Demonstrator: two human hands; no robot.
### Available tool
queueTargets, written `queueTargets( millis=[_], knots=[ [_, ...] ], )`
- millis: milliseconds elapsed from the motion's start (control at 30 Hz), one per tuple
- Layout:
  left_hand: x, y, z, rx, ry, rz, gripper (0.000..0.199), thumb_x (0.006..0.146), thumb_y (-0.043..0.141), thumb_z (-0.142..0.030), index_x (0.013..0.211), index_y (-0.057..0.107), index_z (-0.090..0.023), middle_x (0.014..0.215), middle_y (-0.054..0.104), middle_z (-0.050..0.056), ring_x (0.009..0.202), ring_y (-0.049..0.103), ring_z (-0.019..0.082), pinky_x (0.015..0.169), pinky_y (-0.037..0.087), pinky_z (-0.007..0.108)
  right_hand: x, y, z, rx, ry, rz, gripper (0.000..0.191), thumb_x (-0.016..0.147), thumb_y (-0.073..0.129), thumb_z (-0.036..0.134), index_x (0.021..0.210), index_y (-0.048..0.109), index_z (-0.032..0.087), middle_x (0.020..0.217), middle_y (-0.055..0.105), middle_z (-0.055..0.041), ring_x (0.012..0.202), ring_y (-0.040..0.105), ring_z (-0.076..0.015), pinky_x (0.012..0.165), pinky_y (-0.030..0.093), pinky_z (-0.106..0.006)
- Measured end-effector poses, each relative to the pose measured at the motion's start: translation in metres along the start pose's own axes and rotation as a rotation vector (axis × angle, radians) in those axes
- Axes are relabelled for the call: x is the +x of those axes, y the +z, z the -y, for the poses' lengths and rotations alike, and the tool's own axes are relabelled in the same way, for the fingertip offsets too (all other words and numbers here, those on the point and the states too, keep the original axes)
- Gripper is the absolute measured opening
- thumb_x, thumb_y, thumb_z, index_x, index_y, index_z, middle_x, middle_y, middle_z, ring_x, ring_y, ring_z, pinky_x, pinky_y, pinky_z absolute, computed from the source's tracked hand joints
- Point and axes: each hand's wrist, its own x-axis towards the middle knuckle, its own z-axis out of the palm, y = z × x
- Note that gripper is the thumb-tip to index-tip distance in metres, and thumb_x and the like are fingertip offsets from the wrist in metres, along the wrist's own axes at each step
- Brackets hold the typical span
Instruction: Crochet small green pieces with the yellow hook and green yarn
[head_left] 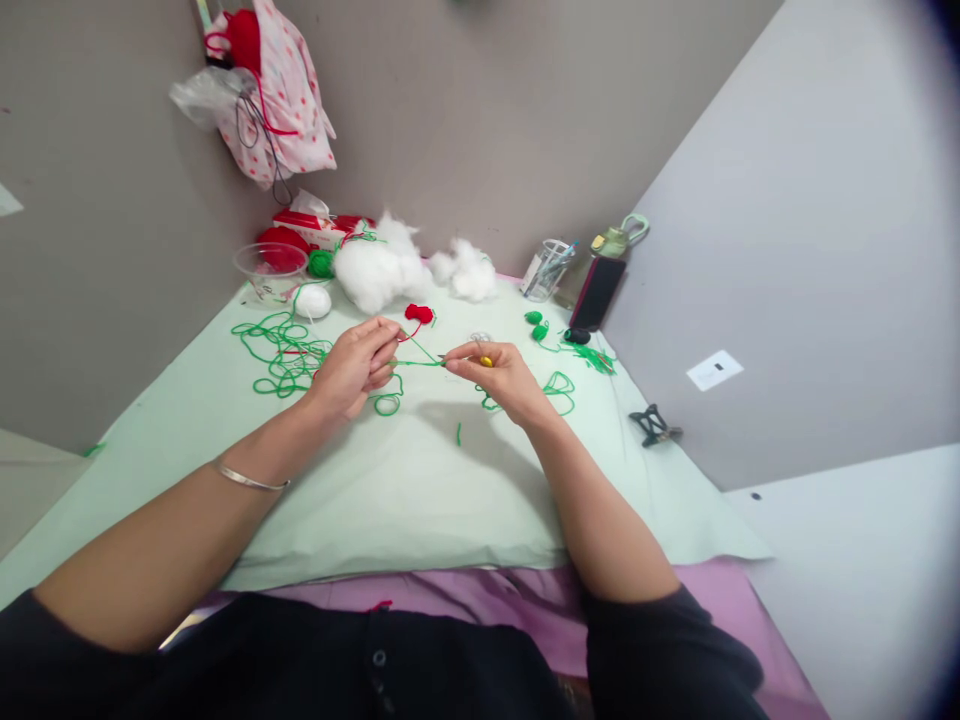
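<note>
Hands (421, 368) gripping green yarn (416, 363), hook (486, 361) mostly hidden by right fingers (469, 362)

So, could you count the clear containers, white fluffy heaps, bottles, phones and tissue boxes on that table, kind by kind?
Clear containers: 2 (wide tub, tall cup)
White fluffy heaps: 2 (bigger heap, smaller heap)
Bottles: 1 (green bottle)
Phones: 1 (dark phone)
Tissue boxes: 1 (red-and-white box)
Total: 7
</note>
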Motion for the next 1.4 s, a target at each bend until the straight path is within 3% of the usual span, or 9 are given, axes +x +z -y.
queueTargets(
  millis=[200,433,567,667,800,1033,1133,1267,1400],
  knots=[
    [-0.003,0.003,0.0,0.005,-0.027,0.017,0.015,0.094,0.06,-0.021,0.079,0.058,-0.018,0.046,0.031,-0.012,0.034,0.022,0.004,0.037,0.016,0.015,0.005,0.005,0.001,0.229,-0.013,-0.119,0.034,0.072,0.083,0.051,0.083,0.071,0.021,0.054,0.038,0.0098,0.052,0.022,-0.0077,0.053,0.019,-0.027],
    [-0.002,0.002,-0.001,0.003,-0.028,0.016,0.017,0.095,0.057,-0.018,0.078,0.058,-0.017,0.047,0.035,-0.01,0.033,0.022,0.004,0.036,0.015,0.016,-0.004,-0.01,0.005,0.171,-0.04,0.145,0.055,0.067,0.082,0.072,0.062,0.067,0.02,0.05,0.036,0.0076,0.051,0.027,-0.0079,0.053,0.02,-0.028],
    [0.0,0.0,-0.002,-0.002,-0.007,0.003,0.017,0.094,0.058,-0.019,0.077,0.057,-0.017,0.048,0.036,-0.01,0.033,0.021,0.003,0.036,0.015,0.016,-0.013,-0.017,0.014,-0.068,-0.035,0.267,0.047,0.078,0.08,0.062,0.063,0.074,0.018,0.053,0.041,0.0054,0.054,0.027,-0.0085,0.054,0.019,-0.029],
    [0.001,-0.001,-0.003,0.002,-0.002,0.006,0.018,0.093,0.061,-0.021,0.076,0.057,-0.017,0.048,0.038,-0.01,0.033,0.021,0.003,0.036,0.016,0.016,-0.015,-0.016,0.019,-0.247,-0.038,0.227,0.042,0.084,0.077,0.056,0.066,0.073,0.018,0.055,0.035,0.0065,0.056,0.024,-0.0088,0.054,0.017,-0.03],
    [0.002,-0.003,-0.004,0.016,-0.012,0.033,0.016,0.088,0.066,-0.021,0.075,0.057,-0.017,0.049,0.035,-0.01,0.034,0.023,0.003,0.036,0.018,0.016,-0.012,-0.016,0.02,-0.191,-0.084,0.109,0.041,0.083,0.077,0.055,0.066,0.07,0.019,0.057,0.039,0.0056,0.057,0.027,-0.0093,0.055,0.02,-0.03],
    [0.004,-0.006,-0.003,0.066,0.041,-0.018,0.018,0.076,0.07,-0.006,0.083,0.059,-0.019,0.052,0.036,-0.012,0.036,0.027,0.002,0.037,0.019,0.014,-0.012,-0.023,0.018,-0.126,-0.04,0.039,0.032,0.085,0.077,0.048,0.104,0.078,0.022,0.059,0.049,0.0059,0.061,0.036,-0.0115,0.06,0.026,-0.029],
    [0.007,-0.007,-0.001,0.065,0.062,-0.065,0.016,0.087,0.073,-0.024,0.081,0.058,-0.019,0.054,0.041,-0.01,0.035,0.027,0.002,0.036,0.016,0.015,-0.012,-0.023,0.018,-0.146,-0.04,0.087,0.031,0.085,0.077,0.046,0.102,0.081,0.02,0.074,0.066,0.0011,0.067,0.046,-0.0121,0.065,0.034,-0.029],
    [0.012,-0.011,-0.004,0.058,-0.027,0.007,0.059,0.093,0.057,-0.073,0.075,0.062,-0.017,0.049,0.045,-0.004,0.03,0.02,0.003,0.033,0.012,0.02,-0.011,-0.024,0.018,-0.17,-0.059,0.16,0.027,0.088,0.075,0.042,0.103,0.083,0.022,0.102,0.078,-0.005,0.088,0.062,-0.0167,0.079,0.043,-0.03],
    [0.013,-0.016,-0.01,0.106,-0.061,0.051,0.081,0.088,0.036,-0.091,0.071,0.063,-0.017,0.048,0.048,0.001,0.03,0.02,0.004,0.034,0.012,0.023,-0.01,-0.03,0.015,-0.264,-0.068,0.352,0.027,0.092,0.069,0.041,0.109,0.083,0.025,0.088,0.074,-0.0026,0.081,0.059,-0.0169,0.072,0.042,-0.029]
  ],
)
